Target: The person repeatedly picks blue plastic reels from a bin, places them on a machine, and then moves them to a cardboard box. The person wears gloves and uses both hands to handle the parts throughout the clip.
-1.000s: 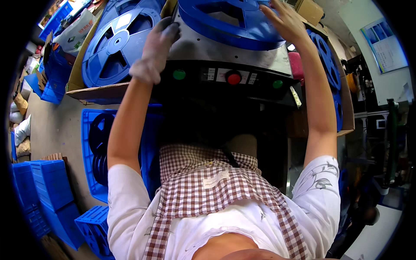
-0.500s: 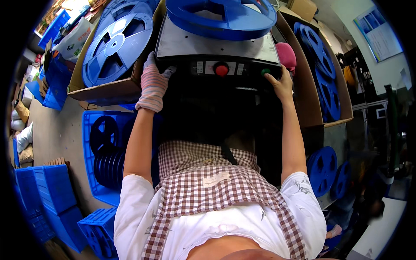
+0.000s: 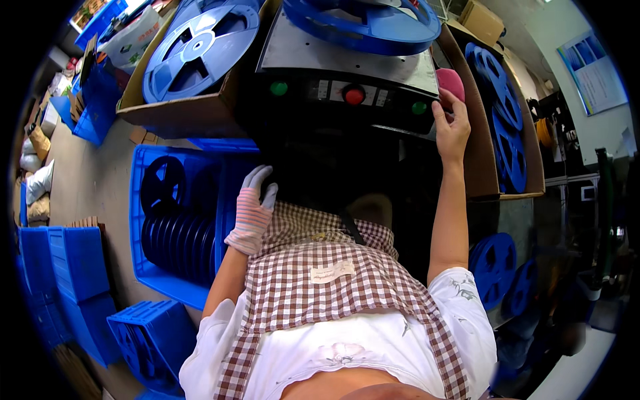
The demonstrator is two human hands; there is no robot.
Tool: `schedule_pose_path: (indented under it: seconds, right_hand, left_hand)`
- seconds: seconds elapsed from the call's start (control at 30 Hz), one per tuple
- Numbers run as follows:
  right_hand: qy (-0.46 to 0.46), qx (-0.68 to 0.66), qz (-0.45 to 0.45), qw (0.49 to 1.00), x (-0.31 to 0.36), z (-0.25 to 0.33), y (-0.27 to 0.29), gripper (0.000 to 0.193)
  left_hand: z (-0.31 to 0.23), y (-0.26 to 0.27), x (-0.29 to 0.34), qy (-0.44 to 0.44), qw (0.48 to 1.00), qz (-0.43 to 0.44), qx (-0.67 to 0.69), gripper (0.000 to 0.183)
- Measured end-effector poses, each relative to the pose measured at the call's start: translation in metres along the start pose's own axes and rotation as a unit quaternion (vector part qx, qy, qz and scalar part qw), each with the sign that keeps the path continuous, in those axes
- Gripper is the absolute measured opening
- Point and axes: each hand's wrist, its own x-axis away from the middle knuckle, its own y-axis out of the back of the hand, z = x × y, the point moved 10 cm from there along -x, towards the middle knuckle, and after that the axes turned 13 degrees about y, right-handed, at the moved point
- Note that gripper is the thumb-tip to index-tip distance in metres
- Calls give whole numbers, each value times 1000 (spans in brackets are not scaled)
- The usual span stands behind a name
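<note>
A black machine with a metal top plate (image 3: 347,57) stands in front of me, a large blue reel (image 3: 363,23) lying on it. Its front panel carries two green buttons (image 3: 279,88) and a red button (image 3: 354,96). My right hand (image 3: 451,127) is bare and rests at the panel's right end, by the right green button and a pink object (image 3: 451,81). My left hand (image 3: 253,210) wears a white striped glove and hangs open below the machine, over my checked apron, beside the blue crate of black reels (image 3: 175,220).
A cardboard box with a blue reel (image 3: 200,43) sits at the left of the machine. More blue reels (image 3: 501,127) stand in a box at the right, others (image 3: 493,263) lower down. Stacked blue crates (image 3: 73,267) stand on the floor at left.
My left hand has dropped from the machine's left edge down to my apron. My right hand came down from the top reel to the panel's right end.
</note>
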Motion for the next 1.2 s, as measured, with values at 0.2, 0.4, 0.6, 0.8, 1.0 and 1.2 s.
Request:
schedule_pose_path:
  seconds: [0.2,0.4,0.6,0.8,1.0,1.2]
  right_hand:
    - [131,-3,35,991,-57,68,-37,27]
    - [279,83,90,952,-107,90,-93,29]
    - [341,213,218,889,-122,71,-138,46]
    - [325,233,260,879,-131,46,-165,48]
    - [338,223,247,880,-131,44,-153,51]
    - [342,238,253,873,-133,22,-157,44]
  left_hand:
    - [57,6,36,62,998,-5,23,29]
    - [94,13,60,82,994,-65,12,27]
    - [126,61,97,156,979,-111,-73,24]
    - [167,88,134,237,958,-147,-62,24]
    - [214,83,151,289,941,-166,-63,26]
    - [273,70,171,349,924,-142,-68,25]
